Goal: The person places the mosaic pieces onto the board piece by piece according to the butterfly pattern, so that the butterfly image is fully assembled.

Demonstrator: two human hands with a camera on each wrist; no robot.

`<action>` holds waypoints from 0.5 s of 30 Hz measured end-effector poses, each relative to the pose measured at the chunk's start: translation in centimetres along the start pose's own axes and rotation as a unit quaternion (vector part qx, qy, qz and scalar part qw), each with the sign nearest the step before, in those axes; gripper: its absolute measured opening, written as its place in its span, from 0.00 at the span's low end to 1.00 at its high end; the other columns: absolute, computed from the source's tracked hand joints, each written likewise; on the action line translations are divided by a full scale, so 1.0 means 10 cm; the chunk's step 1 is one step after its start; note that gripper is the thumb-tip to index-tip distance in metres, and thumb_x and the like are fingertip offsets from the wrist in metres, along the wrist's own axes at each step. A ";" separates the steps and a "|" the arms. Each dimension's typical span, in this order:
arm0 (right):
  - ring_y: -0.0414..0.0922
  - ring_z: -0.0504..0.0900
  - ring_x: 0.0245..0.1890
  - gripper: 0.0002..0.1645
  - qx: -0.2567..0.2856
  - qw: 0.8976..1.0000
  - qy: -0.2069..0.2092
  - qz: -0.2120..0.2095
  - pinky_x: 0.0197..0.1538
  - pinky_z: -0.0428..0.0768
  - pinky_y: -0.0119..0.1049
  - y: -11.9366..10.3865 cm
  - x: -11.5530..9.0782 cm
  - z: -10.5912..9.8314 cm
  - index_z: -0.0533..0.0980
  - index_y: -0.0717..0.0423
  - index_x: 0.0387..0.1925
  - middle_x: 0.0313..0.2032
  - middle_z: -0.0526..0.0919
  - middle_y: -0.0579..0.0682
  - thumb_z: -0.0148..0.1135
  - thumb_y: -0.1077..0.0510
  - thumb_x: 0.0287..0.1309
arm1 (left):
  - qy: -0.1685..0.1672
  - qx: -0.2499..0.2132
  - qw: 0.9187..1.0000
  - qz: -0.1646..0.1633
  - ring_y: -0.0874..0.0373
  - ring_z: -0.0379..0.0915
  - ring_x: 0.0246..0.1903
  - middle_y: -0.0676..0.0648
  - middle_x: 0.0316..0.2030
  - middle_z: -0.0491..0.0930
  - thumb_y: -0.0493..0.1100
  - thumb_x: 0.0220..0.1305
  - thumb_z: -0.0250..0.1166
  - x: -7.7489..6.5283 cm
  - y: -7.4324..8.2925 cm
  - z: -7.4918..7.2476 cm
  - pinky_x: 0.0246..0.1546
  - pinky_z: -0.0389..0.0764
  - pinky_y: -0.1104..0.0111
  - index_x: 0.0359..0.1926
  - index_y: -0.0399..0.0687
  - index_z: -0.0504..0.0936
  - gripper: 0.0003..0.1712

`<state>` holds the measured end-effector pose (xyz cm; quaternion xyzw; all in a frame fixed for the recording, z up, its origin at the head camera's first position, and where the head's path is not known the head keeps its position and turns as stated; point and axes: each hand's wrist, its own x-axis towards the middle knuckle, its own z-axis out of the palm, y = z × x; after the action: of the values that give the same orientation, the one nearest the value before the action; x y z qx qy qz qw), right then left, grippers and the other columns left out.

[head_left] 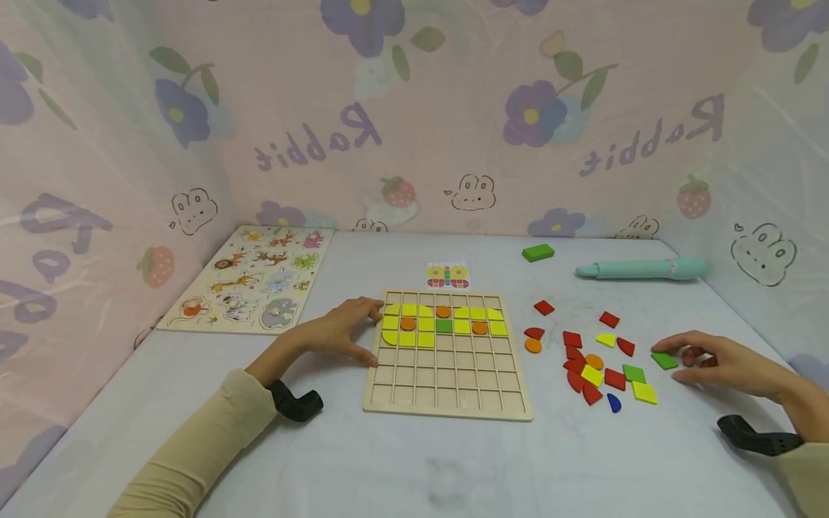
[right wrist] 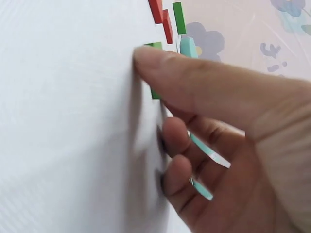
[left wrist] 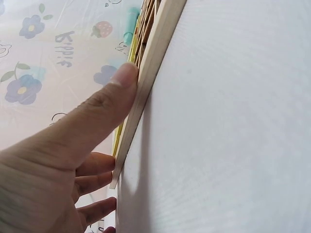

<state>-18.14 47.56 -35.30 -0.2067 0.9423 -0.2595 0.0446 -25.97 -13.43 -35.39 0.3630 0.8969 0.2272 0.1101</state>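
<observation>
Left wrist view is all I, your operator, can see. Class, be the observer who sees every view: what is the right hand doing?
Observer: The right hand pinches a green tile between thumb and finger.
Operator: Is any green on the board?
Observer: Yes, a green square sits in the board, directly below an orange circle.
Operator: What lies just beyond the board's far edge?
Observer: A small picture card.

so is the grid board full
The grid board is only partly filled: coloured pieces sit in upper rows; lower cells are bare.
</observation>
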 end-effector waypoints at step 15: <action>0.32 0.69 0.30 0.18 -0.039 0.998 0.045 0.028 0.32 0.74 0.23 -0.12 0.11 0.03 0.78 0.61 0.44 0.33 0.77 0.33 0.68 0.60 0.50 | 0.000 0.007 1.000 -0.001 0.44 0.47 0.68 0.41 0.68 0.56 0.60 0.45 0.73 0.01 0.00 0.00 0.67 0.49 0.50 0.57 0.43 0.66 0.44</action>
<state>-18.60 46.06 -34.97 -0.1700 0.9582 -0.2302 0.0009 -26.09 -13.36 -35.40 0.3632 0.8987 0.2208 0.1081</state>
